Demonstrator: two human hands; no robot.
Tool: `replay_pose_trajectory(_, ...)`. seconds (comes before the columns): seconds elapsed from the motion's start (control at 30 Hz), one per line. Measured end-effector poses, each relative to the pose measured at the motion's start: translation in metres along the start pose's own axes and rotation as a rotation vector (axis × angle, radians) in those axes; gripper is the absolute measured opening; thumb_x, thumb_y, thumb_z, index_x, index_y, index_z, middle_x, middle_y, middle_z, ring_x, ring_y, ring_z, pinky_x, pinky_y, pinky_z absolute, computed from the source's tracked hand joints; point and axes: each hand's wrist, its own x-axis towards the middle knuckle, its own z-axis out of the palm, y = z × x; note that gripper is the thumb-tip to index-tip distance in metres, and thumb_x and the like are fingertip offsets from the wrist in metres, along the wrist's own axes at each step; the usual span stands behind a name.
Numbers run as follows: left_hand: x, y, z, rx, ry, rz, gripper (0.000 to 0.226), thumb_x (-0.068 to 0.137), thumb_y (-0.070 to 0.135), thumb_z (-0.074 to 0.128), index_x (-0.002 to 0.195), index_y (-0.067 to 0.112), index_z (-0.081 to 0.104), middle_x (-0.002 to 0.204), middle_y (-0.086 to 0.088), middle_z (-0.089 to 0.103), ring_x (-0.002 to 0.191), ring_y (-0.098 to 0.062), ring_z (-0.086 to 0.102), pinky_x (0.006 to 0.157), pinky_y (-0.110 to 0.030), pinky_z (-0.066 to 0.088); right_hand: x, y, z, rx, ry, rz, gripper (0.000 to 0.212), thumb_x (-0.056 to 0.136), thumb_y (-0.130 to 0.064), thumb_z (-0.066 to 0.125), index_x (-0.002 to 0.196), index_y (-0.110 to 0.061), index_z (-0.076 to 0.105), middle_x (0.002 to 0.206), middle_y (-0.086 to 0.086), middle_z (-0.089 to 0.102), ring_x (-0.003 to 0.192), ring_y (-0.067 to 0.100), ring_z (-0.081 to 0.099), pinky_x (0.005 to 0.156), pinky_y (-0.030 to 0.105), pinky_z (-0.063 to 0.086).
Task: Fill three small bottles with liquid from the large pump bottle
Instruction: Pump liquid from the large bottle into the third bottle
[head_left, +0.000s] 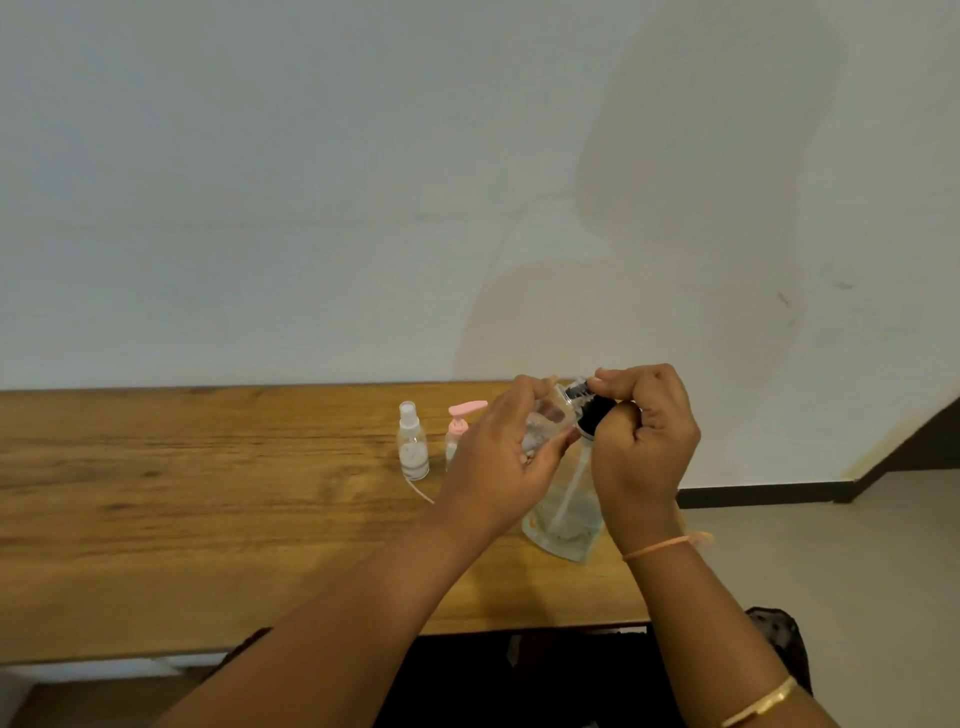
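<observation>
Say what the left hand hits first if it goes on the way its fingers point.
Likely the black pump head, just past the left hand's fingertips and the small bottle it grips; depth is unclear.

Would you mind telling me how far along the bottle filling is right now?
Done: nothing clearly. The spray bottle and pink-pump bottle stand on the table, and how full they are is unclear. In hand: the left hand holds a small clear bottle by the large pump bottle's black pump head, which the right hand grips. Left: finishing this one, perhaps the others.
</observation>
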Motion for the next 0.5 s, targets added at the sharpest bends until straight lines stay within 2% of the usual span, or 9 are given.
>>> replay_pose_trajectory(0.13, 0.0, 0.005, -0.008, 0.015, 0.011, 0.031, 0.034, 0.084, 0.037, 0.064, 0.11, 0.039, 0.04, 0.097, 0.022, 0.059, 0.095, -0.002, 0.061, 0.075, -0.027, 0.055, 0.001, -0.011, -0.002, 0.017, 0.023, 0.035, 0.035, 0.069, 0.014, 0.037, 0.071, -0.01, 0.064, 0.077, -0.001, 0.058, 0.08, 0.014, 0.06, 0.073, 0.012, 0.047)
replay_pose_trajectory(0.23, 0.003, 0.009, -0.012, 0.038, 0.001, 0.031, 0.034, 0.082, 0.045, 0.058, 0.109, 0.042, 0.039, 0.095, 0.03, 0.054, 0.096, -0.002, 0.058, 0.072, -0.026, 0.054, 0.005, -0.011, -0.004, -0.002, 0.009, 0.0, 0.034, 0.069, 0.014, 0.038, 0.07, -0.006, 0.065, 0.076, -0.001, 0.059, 0.079, 0.011, 0.06, 0.072, 0.011, 0.046)
replay_pose_trajectory(0.33, 0.006, 0.006, -0.011, 0.038, -0.008, 0.018, 0.035, 0.082, 0.044, 0.06, 0.11, 0.04, 0.039, 0.096, 0.026, 0.056, 0.093, -0.002, 0.06, 0.071, -0.028, 0.055, 0.004, -0.005, -0.003, 0.003, -0.001, -0.015, 0.036, 0.07, 0.016, 0.038, 0.073, -0.007, 0.066, 0.078, -0.001, 0.058, 0.078, 0.008, 0.059, 0.072, 0.01, 0.046)
replay_pose_trajectory(0.5, 0.005, 0.002, -0.002, 0.043, -0.017, 0.018, 0.034, 0.086, 0.032, 0.063, 0.115, 0.025, 0.045, 0.106, 0.008, 0.063, 0.097, -0.007, 0.062, 0.074, -0.031, 0.056, 0.004, 0.011, -0.004, -0.009, -0.027, -0.045, 0.037, 0.07, 0.018, 0.038, 0.074, -0.007, 0.066, 0.079, -0.003, 0.056, 0.08, 0.016, 0.061, 0.074, 0.018, 0.05)
